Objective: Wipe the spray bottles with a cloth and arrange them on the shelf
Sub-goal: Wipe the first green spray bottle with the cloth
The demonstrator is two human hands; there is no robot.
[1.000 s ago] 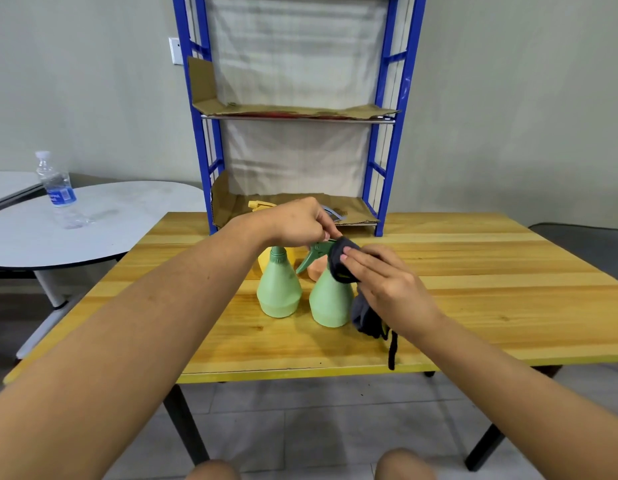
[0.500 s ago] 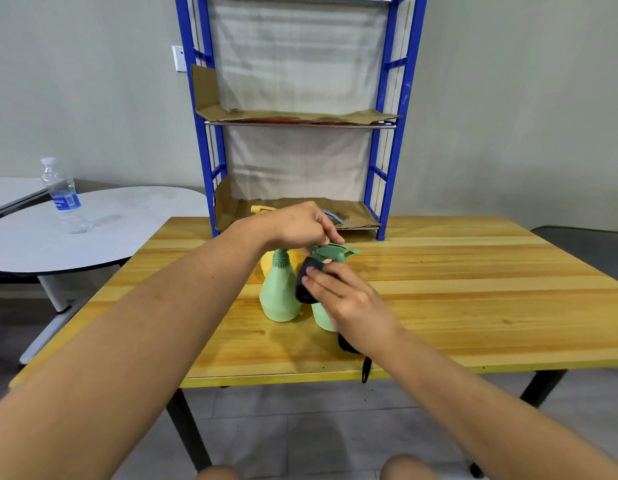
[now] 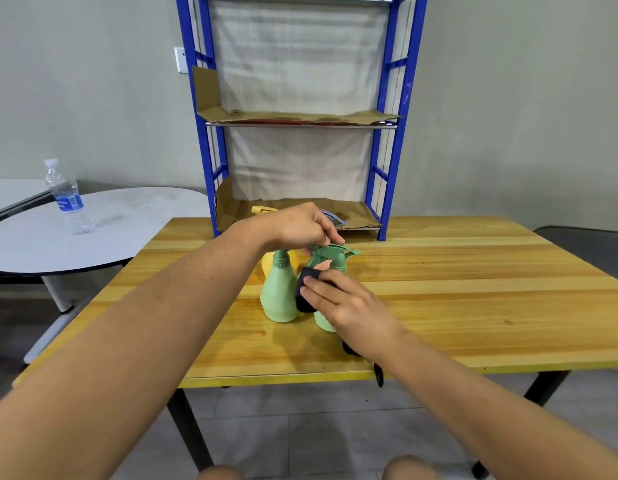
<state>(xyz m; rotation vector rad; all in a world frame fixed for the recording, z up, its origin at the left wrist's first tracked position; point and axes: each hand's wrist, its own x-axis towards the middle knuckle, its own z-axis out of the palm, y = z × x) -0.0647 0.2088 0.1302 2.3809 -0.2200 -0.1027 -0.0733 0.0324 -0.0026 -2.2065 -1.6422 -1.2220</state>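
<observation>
Left hand (image 3: 302, 226) pinches the green spray bottle's (image 3: 330, 268) trigger head while right hand (image 3: 345, 306) presses a dark cloth (image 3: 305, 292) against its side.

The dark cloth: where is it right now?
In the head view, the dark cloth is under the right hand, pressed on the green spray bottle mid-table.

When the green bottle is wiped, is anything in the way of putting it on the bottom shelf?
Nothing tall blocks the path. The green spray bottle stands just before the bottom shelf. Only the yellow bottle stands behind and left, and something blue-grey already lies on the shelf.
</observation>
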